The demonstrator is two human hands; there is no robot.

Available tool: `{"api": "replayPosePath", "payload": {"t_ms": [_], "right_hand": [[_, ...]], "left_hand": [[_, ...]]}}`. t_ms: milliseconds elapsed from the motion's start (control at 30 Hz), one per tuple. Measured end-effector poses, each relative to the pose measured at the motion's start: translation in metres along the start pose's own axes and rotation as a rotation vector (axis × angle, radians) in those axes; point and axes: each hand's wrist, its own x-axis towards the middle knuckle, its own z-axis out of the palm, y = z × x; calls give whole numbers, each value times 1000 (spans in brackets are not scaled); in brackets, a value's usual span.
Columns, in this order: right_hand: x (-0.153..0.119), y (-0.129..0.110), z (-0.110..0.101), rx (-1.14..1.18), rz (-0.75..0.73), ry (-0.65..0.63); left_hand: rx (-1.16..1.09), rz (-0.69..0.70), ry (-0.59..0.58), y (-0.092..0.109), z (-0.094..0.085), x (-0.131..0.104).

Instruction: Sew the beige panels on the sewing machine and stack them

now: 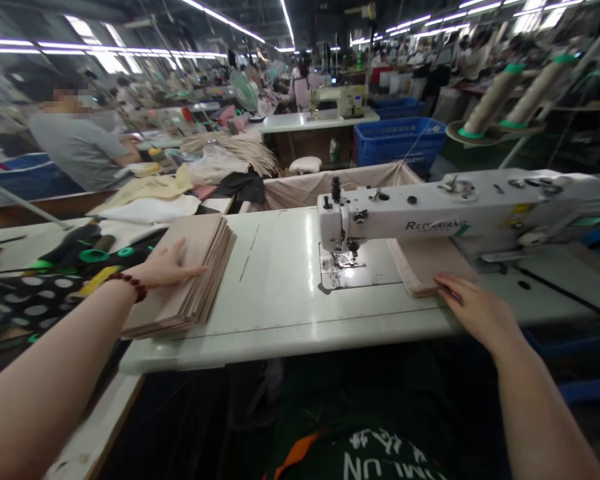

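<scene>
My left hand (pixel 167 267) lies with fingers spread on a thick stack of beige fabric panels (pixel 195 240) at the left of the sewing table (pixel 265 293). A dark red bead bracelet (pixel 130 285) circles that wrist. My right hand (pixel 473 307) pinches the near edge of a smaller pile of beige fabric panels (pixel 425 263), which lies partly beneath the arm of a white sewing machine (pixel 395 213). The thumb is partly hidden. Between the two piles, the machine's needle and presser foot (pixel 347 257) stand over a shiny metal plate, with no fabric under them.
Thread cones (pixel 495 100) stand at the right. Beyond the table are a cloth-lined bin (pixel 330 187), a blue basket (pixel 400 137) and heaped fabric scraps (pixel 150 193). Dotted black cloth (pixel 35 297) and thread spools lie at the left. A seated person (pixel 75 140) works behind.
</scene>
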Motion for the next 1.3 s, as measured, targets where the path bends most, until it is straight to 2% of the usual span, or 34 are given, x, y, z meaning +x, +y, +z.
{"api": "replayPosePath", "payload": {"t_ms": [33,100,167,200,233,333,367,433,500,567,667,767,867,933,967,1033,1067,1167,1300], "right_hand": [[0,-1,-1,-15,6,20],[2,-1,-1,-49,-6,35],[3,1,0,-56,-54,25],[4,3,1,-44,-81,25],[5,4,1,-25,-101,37],[1,2,-11,33,-105,185],[-4,-3,-19,55,-105,250],[-18,-19,-40,105,-142,328],[-37,-46,-59,155,-261,226],[-55,-81,-69,208,-401,3],[-75,-132,-60,306,-584,-330],[-80,-164,-37,412,-717,-492],[-62,-173,-17,632,-769,-601],[-36,-175,-3,713,-693,-547],[-19,-175,6,694,-634,-468],[17,-179,28,546,-487,-271],[35,-181,39,436,-451,-215],[73,-187,69,187,-467,-198],[82,-176,86,51,-490,-205]], "left_hand": [[19,8,32,9,1,-3],[17,104,108,39,3,-17],[-104,330,165,83,10,-42],[-139,399,161,108,16,-59],[-165,464,143,133,24,-76],[-352,660,-50,203,56,-127],[-404,698,-109,221,66,-141],[-535,731,-140,250,79,-160],[-689,702,-99,270,84,-169],[-822,688,-58,285,83,-171],[-808,860,-151,304,87,-173],[-520,1081,-269,310,106,-181],[-308,1087,-234,290,126,-192],[-272,1004,-175,266,132,-197],[-270,950,-139,253,133,-199],[-268,847,-70,229,131,-201],[-264,806,-47,220,130,-200],[-244,754,-42,202,127,-195],[-230,733,-74,197,123,-177]]}}
